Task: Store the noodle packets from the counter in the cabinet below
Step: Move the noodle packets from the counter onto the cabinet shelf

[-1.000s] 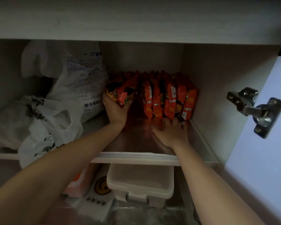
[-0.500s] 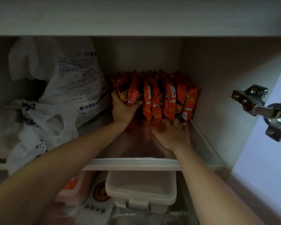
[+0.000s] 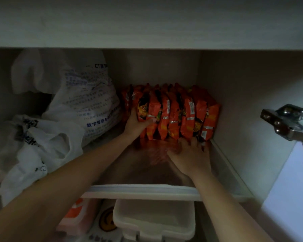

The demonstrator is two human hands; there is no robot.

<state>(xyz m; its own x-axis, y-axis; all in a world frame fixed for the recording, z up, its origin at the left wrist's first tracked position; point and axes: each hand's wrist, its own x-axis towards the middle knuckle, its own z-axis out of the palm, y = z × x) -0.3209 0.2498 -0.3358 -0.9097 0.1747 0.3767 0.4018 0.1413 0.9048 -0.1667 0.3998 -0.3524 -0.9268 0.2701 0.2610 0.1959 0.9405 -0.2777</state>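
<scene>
Home kitchen cupboard (image 3: 234, 102) — it holds noodle packets (image 3: 173, 112), plastic bags (image 3: 87, 102) (printed), a tub (image 3: 154, 219).

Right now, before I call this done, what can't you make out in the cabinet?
Head view only:
- Counter top: out of frame above the pale cabinet front, so leftover packets cannot be told.
- Orange-red noodle packets: overlapping in dim light; no exact count.
- Left hand: fingers hidden behind the packets it grips.
- Translucent white plastic box: contents too dim to tell.

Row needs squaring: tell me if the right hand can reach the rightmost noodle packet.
Likely yes: the right hand lies flat on the shelf, fingertips by the base of the rightmost packet, nothing between.
</scene>
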